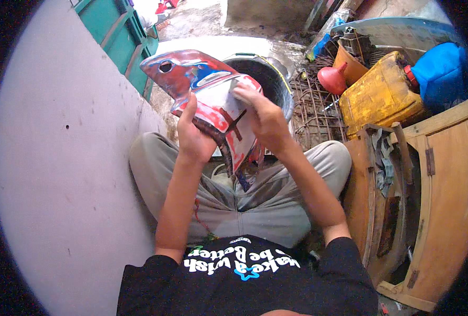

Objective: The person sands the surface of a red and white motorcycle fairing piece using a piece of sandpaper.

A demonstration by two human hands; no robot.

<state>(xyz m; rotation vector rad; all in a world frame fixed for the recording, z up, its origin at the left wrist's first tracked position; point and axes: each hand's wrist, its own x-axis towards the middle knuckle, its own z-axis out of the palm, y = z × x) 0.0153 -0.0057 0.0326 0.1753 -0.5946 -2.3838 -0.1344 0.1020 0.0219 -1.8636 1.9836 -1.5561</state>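
A curved plastic motorcycle fairing panel (213,100) is held up above my lap, its pointed end toward the upper left. Its paint is patchy red, white and blue, with a dark cross-shaped mark and a round hole near the tip. My left hand (196,134) grips its lower left edge, thumb on the near face and the other fingers hidden behind. Against the white area on the right, my right hand (265,116) presses with bent fingers. A greyish patch shows at those fingertips; whether it is a held piece or part of the surface I cannot tell.
Behind the panel stands a black bucket (279,79). To the right are a rusty wire grid (318,113), a red funnel (332,79), a yellow jerrycan (384,95), a blue container (444,76) and wooden frames (447,195). A pale wall (71,142) rises close on the left.
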